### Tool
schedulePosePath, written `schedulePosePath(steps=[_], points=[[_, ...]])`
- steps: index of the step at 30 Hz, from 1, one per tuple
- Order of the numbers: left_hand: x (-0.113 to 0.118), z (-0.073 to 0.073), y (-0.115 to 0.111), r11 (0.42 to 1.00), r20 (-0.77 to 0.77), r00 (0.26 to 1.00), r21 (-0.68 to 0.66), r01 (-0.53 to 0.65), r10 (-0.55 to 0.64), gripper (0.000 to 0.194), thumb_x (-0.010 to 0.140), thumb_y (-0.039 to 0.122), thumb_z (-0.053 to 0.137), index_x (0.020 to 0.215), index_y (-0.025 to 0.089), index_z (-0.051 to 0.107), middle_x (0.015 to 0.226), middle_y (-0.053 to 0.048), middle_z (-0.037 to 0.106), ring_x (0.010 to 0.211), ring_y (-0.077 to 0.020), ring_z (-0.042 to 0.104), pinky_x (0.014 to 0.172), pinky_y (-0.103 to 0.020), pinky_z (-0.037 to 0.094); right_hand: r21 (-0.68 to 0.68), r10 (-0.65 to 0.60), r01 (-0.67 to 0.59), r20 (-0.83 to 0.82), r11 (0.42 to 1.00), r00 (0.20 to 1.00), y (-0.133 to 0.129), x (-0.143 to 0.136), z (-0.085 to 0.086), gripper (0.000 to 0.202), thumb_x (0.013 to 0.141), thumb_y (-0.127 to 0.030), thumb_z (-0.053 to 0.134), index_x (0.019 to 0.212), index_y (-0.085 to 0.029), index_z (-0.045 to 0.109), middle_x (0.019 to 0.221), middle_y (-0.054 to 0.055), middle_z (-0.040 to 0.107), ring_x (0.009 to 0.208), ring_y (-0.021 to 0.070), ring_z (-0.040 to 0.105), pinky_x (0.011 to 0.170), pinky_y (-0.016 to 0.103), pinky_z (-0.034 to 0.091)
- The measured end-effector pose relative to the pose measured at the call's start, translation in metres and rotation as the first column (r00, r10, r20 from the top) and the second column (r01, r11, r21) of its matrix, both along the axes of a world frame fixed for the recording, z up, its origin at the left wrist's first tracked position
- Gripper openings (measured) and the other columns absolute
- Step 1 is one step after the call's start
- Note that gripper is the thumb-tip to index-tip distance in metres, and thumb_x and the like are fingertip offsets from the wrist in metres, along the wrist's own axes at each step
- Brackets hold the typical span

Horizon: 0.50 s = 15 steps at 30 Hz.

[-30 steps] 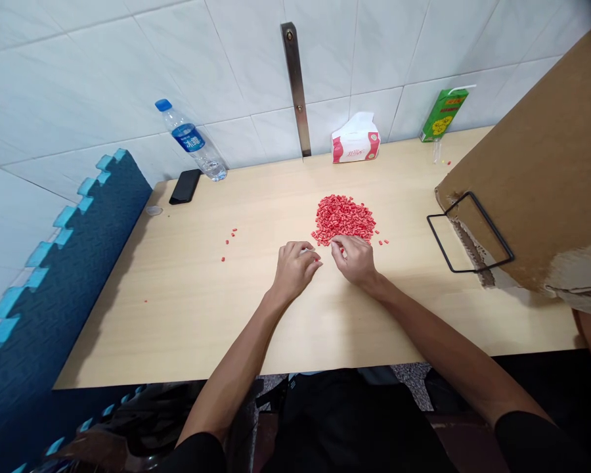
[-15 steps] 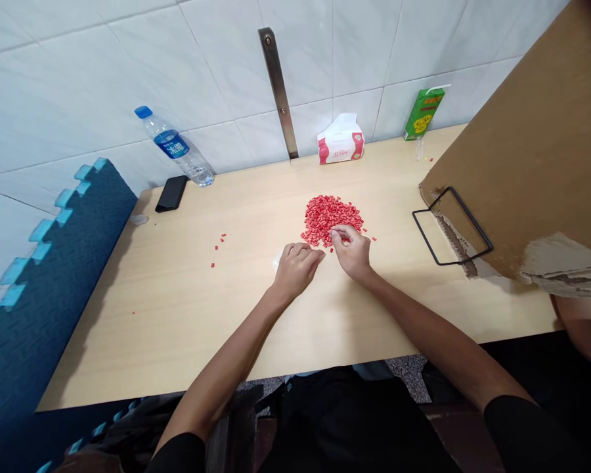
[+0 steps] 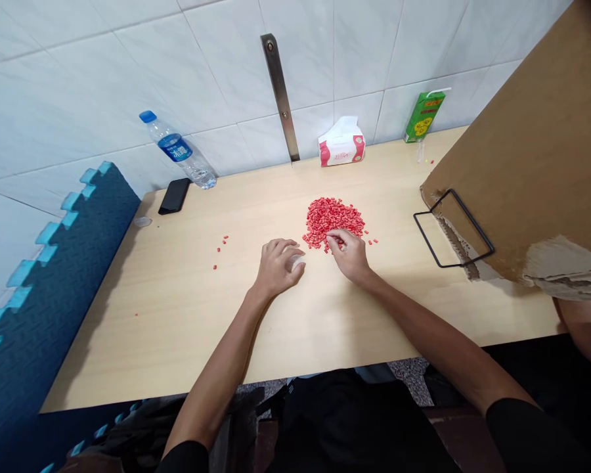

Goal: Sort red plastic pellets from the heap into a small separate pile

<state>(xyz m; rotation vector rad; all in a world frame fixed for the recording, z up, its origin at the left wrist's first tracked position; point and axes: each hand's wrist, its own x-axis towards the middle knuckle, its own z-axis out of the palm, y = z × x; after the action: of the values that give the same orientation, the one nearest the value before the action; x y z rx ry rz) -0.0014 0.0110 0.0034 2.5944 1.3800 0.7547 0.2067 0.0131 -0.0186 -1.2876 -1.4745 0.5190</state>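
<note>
A heap of small red pellet-like pieces (image 3: 333, 215) lies on the wooden table. My right hand (image 3: 350, 256) is at its near edge, thumb and fingertips pinched together against the pieces; what is between them is too small to make out. Left of the heap, my left hand (image 3: 277, 268) curls its fingers and thumb around a small clear plastic container (image 3: 294, 263), which rests low at the tabletop and is partly hidden by the hand.
Several loose red pieces (image 3: 218, 249) lie to the left. At the back stand a water bottle (image 3: 180, 150), a phone (image 3: 174, 196), a tissue pack (image 3: 342, 146) and a green drink carton (image 3: 424, 117). A cardboard sheet (image 3: 522, 164) with a black wire frame (image 3: 454, 226) borders the right, a blue foam mat (image 3: 73, 263) the left.
My left hand has moved left, away from the heap, and closed around the clear container. My right hand stays at the heap's near edge, its fingertips shifted slightly left.
</note>
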Motion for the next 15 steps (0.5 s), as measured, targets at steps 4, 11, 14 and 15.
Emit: schedulePosePath(steps=[4,11,14,15], points=[[-0.009,0.004,0.0,0.999,-0.02,1.0,-0.045,0.015,-0.016,0.028,0.078,0.036,0.06,0.103,0.024,0.065,0.118,-0.006,0.06,0.114,-0.0252,0.047,0.099,-0.044,0.035,-0.014,0.084,-0.083,0.08,0.996,0.993,-0.003,-0.003,-0.005,0.02,0.088,-0.035,0.051,0.091,-0.023,0.067,0.083,0.003,0.071,0.073,0.0166,0.065,0.068,0.028,0.05],[-0.091,0.008,0.024,0.882,0.192,0.872,0.053,-0.468,0.45,0.032,0.087,0.04,0.051,0.113,0.023,0.059,0.124,-0.008,0.056,0.121,-0.0248,0.046,0.107,-0.044,0.033,0.017,0.05,-0.053,0.114,0.998,0.992,-0.005,-0.005,-0.008,0.02,0.089,-0.034,0.051,0.091,-0.022,0.066,0.084,0.004,0.071,0.075,0.0174,0.066,0.069,0.028,0.051],[-0.133,-0.002,0.033,0.724,0.209,0.698,-0.081,-0.685,0.685,0.042,0.089,0.044,0.045,0.123,0.021,0.054,0.137,-0.011,0.047,0.132,-0.0261,0.037,0.113,-0.043,0.027,-0.001,0.038,-0.038,0.108,0.999,0.993,-0.005,-0.005,-0.007,0.019,0.088,-0.034,0.051,0.092,-0.022,0.066,0.081,0.003,0.071,0.072,0.017,0.066,0.065,0.027,0.05],[-0.14,-0.006,0.035,0.682,0.183,0.658,-0.157,-0.714,0.731,0.046,0.09,0.045,0.043,0.128,0.019,0.05,0.141,-0.013,0.042,0.135,-0.0271,0.033,0.114,-0.044,0.026,0.0,0.036,-0.036,0.113,0.999,0.993,-0.005,-0.005,-0.007,0.019,0.088,-0.033,0.051,0.091,-0.022,0.066,0.081,0.003,0.071,0.072,0.0169,0.066,0.064,0.027,0.05]])
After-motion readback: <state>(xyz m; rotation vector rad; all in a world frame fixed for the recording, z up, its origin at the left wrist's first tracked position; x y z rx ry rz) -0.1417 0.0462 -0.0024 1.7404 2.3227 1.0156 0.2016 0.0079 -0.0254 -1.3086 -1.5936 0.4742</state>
